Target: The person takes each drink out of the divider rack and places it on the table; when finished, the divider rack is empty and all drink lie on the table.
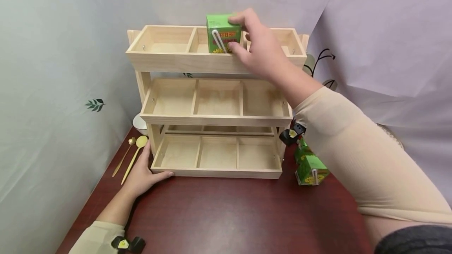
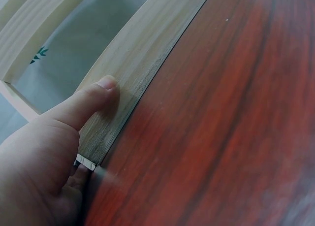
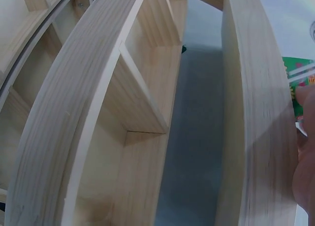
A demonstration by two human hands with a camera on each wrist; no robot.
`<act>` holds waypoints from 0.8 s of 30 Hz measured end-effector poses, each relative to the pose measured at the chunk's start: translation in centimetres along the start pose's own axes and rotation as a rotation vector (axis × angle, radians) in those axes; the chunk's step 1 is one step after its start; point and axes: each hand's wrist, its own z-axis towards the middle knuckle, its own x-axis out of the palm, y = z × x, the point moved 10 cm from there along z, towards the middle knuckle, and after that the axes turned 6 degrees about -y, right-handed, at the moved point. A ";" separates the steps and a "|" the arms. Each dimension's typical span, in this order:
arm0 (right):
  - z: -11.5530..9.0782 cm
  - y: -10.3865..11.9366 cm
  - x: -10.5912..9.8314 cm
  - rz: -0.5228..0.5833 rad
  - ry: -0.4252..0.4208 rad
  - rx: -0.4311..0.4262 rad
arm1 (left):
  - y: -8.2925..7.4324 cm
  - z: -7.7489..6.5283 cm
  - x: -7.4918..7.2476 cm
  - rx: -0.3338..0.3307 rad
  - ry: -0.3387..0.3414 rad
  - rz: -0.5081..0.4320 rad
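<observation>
A three-tier wooden shelf rack (image 1: 216,121) stands on the dark red table, each tier split into three compartments. At the top tier, my right hand (image 1: 263,46) pinches a green drink carton (image 1: 222,34) with a white straw on its front. The carton is upright in the middle compartment, its lower part behind the front board. In the right wrist view, only part of the carton (image 3: 298,78) shows past the top board. My left hand (image 1: 141,175) holds the bottom tier's left front corner, the thumb on the front board (image 2: 133,63) and the fingers along the side.
More green cartons (image 1: 312,171) stand on the table right of the rack. On the left lie a gold spoon (image 1: 141,142) and a smaller gold utensil (image 1: 123,158), near a white bowl (image 1: 139,122). Pale cloth (image 1: 53,69) hangs behind and beside the table.
</observation>
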 end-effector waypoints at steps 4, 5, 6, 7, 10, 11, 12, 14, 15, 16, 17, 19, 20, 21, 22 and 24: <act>-0.2 0.4 -0.2 0.125 -0.032 -0.033 | 0.1 0.1 0.0 0.001 -0.001 0.005; -0.4 0.7 -0.4 0.152 -0.039 -0.043 | 0.1 0.1 0.0 0.002 -0.001 0.004; -0.5 1.0 -0.5 0.175 -0.045 -0.054 | 0.2 0.1 0.0 0.003 -0.002 0.005; -0.7 1.3 -0.6 0.193 -0.050 -0.062 | 0.2 0.2 0.0 0.004 -0.002 0.006; -1.2 2.1 -1.1 0.233 -0.066 -0.077 | 0.3 0.2 0.0 0.002 -0.003 0.008; -1.3 2.4 -1.2 0.242 -0.071 -0.082 | 0.3 0.2 0.0 0.001 -0.003 0.009; -1.4 2.5 -1.4 0.253 -0.078 -0.087 | 0.4 0.2 0.0 0.001 -0.003 0.012; -1.5 2.6 -1.6 0.275 -0.094 -0.094 | 0.5 0.2 0.0 -0.003 -0.002 0.011; -1.6 2.5 -1.7 0.287 -0.108 -0.096 | 0.5 0.2 0.0 -0.005 -0.002 0.013; -1.6 2.4 -1.8 0.300 -0.123 -0.100 | 0.5 0.2 0.0 -0.004 0.000 0.013; -1.6 2.2 -1.9 0.310 -0.141 -0.105 | 0.5 0.2 0.0 -0.003 0.001 0.012; -1.7 1.9 -2.2 0.329 -0.179 -0.114 | 0.5 0.2 0.1 -0.002 0.003 0.011; -1.8 1.8 -2.4 0.340 -0.199 -0.123 | 0.4 0.2 0.2 -0.003 0.003 0.010; -2.0 1.8 -2.6 0.343 -0.220 -0.132 | 0.4 0.2 0.2 -0.004 0.003 0.010; -2.1 1.8 -2.9 0.361 -0.240 -0.143 | 0.4 0.1 0.2 -0.004 0.003 0.010; -2.6 1.9 -3.6 0.407 -0.279 -0.160 | 0.4 0.1 0.4 -0.007 0.005 0.005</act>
